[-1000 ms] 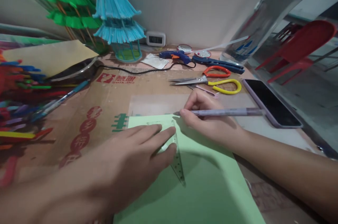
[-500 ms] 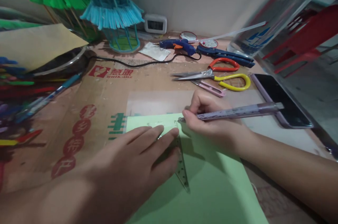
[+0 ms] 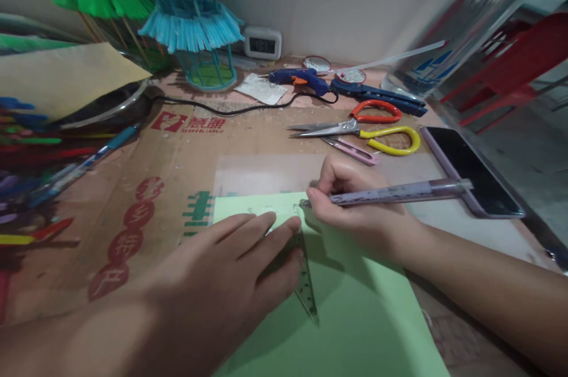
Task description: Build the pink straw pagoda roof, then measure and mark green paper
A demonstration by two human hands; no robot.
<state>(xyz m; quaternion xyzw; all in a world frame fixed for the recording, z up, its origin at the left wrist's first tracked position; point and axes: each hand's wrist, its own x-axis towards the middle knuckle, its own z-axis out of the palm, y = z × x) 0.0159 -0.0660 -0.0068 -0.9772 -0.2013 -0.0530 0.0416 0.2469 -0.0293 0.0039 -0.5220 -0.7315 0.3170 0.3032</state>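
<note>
My left hand (image 3: 248, 253) lies with its fingers stretched over a clear set square (image 3: 307, 291), pressing it onto a light green sheet of paper (image 3: 355, 312). Part of the set square is hidden beneath the fingers. In my right hand (image 3: 350, 193) is a pen (image 3: 399, 192) with a pale purple barrel, pinched near its point. The pen's tip rests at the upper edge of the sheet, beside the set square's top corner. Whether a line has been drawn there is too faint to tell.
Scissors (image 3: 390, 110) with red and yellow handles and pink thread snips (image 3: 352, 150) lie beyond my right hand. A phone (image 3: 477, 173) sits right. Behind are a blue glue gun (image 3: 302, 78), a small clock (image 3: 262, 42) and a blue tiered craft model (image 3: 190, 28). Cardboard (image 3: 177, 158) covers the table.
The view has shifted very slightly. Both hands, the pen, the set square and the paper keep practically the same positions.
</note>
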